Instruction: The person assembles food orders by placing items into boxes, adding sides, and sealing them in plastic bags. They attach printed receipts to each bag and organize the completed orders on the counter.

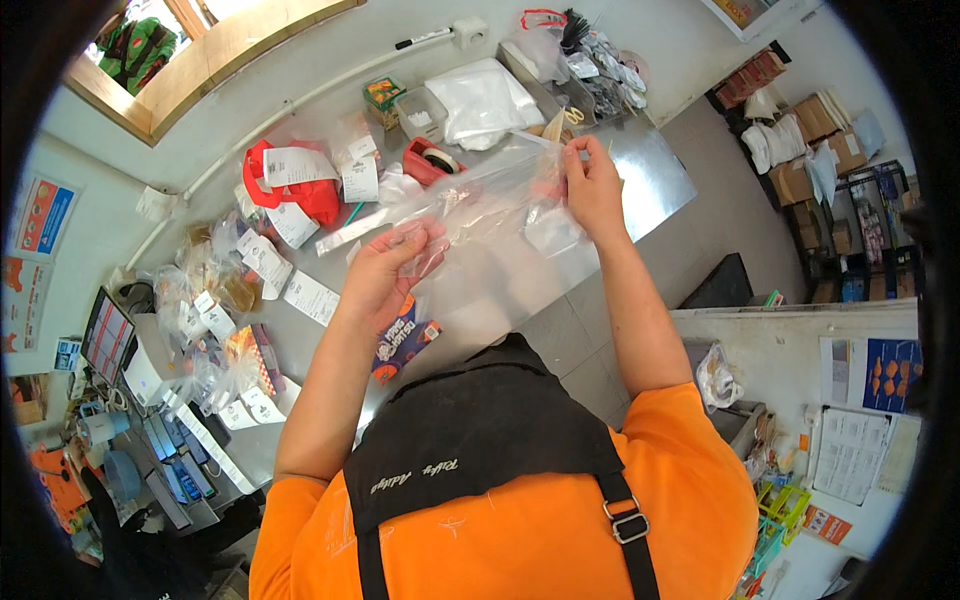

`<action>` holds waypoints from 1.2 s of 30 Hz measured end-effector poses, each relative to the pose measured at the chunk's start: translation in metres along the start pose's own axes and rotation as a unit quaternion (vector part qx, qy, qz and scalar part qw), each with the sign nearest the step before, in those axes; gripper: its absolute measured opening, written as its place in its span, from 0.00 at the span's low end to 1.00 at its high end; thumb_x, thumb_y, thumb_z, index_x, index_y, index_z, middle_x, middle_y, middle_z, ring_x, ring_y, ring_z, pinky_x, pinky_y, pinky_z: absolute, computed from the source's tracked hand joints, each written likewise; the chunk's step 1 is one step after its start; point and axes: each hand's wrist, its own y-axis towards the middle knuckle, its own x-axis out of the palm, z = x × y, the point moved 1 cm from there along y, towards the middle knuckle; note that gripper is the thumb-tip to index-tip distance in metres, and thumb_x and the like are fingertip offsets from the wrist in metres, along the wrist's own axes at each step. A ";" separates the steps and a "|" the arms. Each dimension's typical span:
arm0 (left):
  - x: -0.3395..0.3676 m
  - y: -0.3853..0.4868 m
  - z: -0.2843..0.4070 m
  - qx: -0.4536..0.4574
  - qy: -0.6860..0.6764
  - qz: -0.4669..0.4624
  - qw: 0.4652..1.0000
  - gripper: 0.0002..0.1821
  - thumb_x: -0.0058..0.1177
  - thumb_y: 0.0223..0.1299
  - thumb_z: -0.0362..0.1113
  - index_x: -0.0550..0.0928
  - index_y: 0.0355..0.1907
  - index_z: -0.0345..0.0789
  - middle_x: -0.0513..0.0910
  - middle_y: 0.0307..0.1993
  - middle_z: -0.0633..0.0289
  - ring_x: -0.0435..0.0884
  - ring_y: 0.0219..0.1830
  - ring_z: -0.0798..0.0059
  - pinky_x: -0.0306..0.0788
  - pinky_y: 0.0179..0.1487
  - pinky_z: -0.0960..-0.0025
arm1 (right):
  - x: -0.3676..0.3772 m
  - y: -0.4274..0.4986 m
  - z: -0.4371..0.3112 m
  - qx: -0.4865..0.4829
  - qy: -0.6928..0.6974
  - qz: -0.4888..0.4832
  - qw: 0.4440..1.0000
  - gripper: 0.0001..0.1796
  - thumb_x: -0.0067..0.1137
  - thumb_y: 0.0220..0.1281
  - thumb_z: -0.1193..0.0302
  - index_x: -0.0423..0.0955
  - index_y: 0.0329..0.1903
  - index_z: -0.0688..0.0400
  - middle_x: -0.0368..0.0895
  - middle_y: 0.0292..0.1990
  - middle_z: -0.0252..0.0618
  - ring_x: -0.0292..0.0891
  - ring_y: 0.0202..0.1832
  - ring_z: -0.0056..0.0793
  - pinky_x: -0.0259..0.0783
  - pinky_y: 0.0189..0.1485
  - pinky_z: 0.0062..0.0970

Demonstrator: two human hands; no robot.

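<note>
A clear plastic bag is stretched between my two hands above the metal table. My left hand pinches one end of it, palm turned partly up. At the other end my right hand grips the film between thumb and fingers. Below my left wrist lies a dark blue and orange printed carton. Behind the bag sits a red tape dispenser with a roll in it. What the bag may hold is blurred by its folds and glare.
A red bag with a paper receipt stands at the back left. Bagged items with receipts crowd the left side. White plastic bags, a clear tub and yellow-handled scissors lie along the wall. A monitor stands far left.
</note>
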 end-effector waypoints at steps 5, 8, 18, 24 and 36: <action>0.000 -0.025 -0.032 0.053 0.051 0.229 0.971 0.16 0.72 0.73 0.28 0.86 0.59 0.29 0.91 0.52 0.56 0.91 0.50 0.69 0.86 0.59 0.65 | 0.028 -0.061 -0.013 -0.338 -0.206 0.150 0.906 0.09 0.73 0.73 0.70 0.82 0.48 0.57 0.86 0.39 0.32 0.81 0.35 0.25 0.74 0.39 0.31; 0.009 -0.048 -0.051 0.107 -0.005 0.217 0.970 0.20 0.78 0.66 0.27 0.85 0.57 0.33 0.90 0.45 0.62 0.89 0.45 0.73 0.83 0.51 0.69 | 0.085 -0.136 -0.021 -0.188 -0.010 -0.189 0.964 0.17 0.83 0.63 0.63 0.82 0.38 0.60 0.87 0.36 0.39 0.82 0.37 0.28 0.76 0.40 0.31; -0.142 -0.158 -0.031 0.186 0.532 0.336 0.755 0.13 0.68 0.74 0.32 0.74 0.41 0.40 0.80 0.37 0.68 0.76 0.40 0.80 0.73 0.43 0.70 | 0.120 -0.157 -0.010 -0.226 -0.230 -0.013 0.946 0.05 0.68 0.67 0.79 0.81 0.34 0.60 0.87 0.35 0.32 0.77 0.34 0.18 0.71 0.36 0.26; -0.159 -0.211 -0.034 0.149 0.069 0.214 0.963 0.12 0.58 0.76 0.25 0.70 0.39 0.41 0.73 0.27 0.70 0.73 0.30 0.80 0.70 0.34 0.69 | 0.144 -0.175 -0.009 0.276 0.375 -0.264 0.845 0.16 0.55 0.79 0.79 0.78 0.65 0.60 0.74 0.27 0.28 0.75 0.30 0.21 0.84 0.48 0.30; -0.089 -0.239 -0.042 0.238 0.271 0.097 0.928 0.18 0.62 0.76 0.27 0.68 0.56 0.42 0.75 0.30 0.71 0.73 0.30 0.77 0.67 0.36 0.67 | 0.197 -0.251 -0.051 -0.486 -0.109 -0.266 0.825 0.41 0.73 0.59 0.80 0.75 0.78 0.58 0.88 0.43 0.37 0.83 0.46 0.33 0.75 0.66 0.40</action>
